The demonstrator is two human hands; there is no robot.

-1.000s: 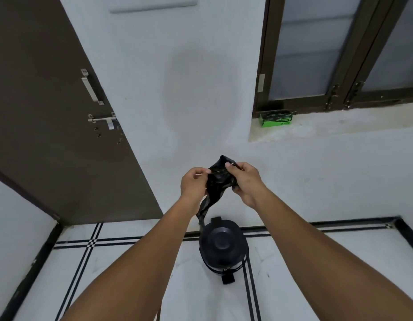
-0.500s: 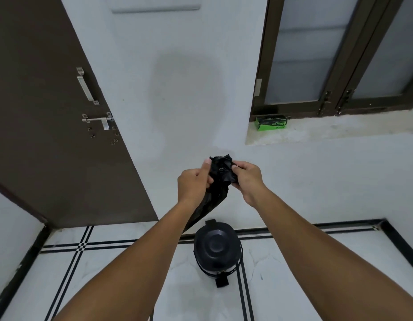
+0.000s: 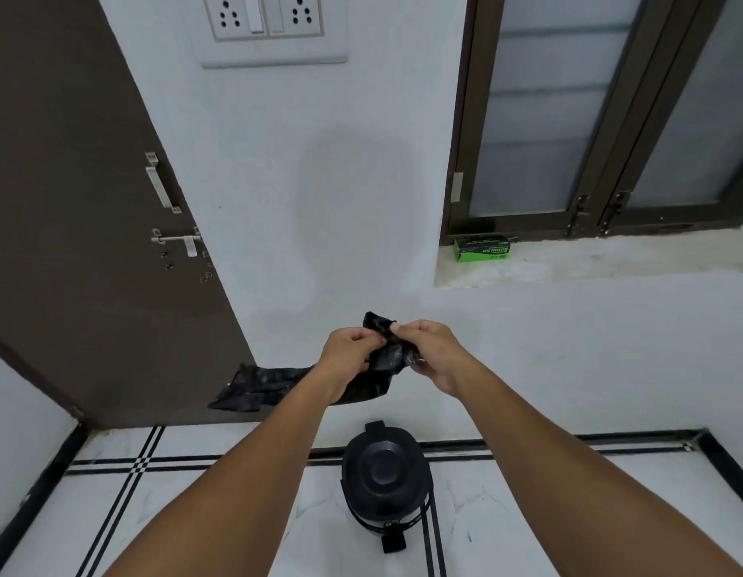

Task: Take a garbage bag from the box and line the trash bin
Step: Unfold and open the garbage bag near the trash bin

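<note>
Both hands are up in front of the white wall, working the black garbage bag. The left hand has its fingers curled in, pinching the bunched plastic near its top edge. The right hand meets it from the other side, thumb and fingertips closed on the same crumpled edge, so the two hands are almost touching, with a small peak of plastic poking up above them. From the left hand the rest of the bag trails out sideways to the left, a loose black tail passing behind the left forearm and flaring in front of the foot of the brown door.

Directly below the hands, on the white tiled floor, stands the black trash bin, lid shut, its pedal at the near side. Well apart from all this, up on the window sill at the right, lies the green box, pushed against the dark window frame. A socket panel sits high on the wall.
</note>
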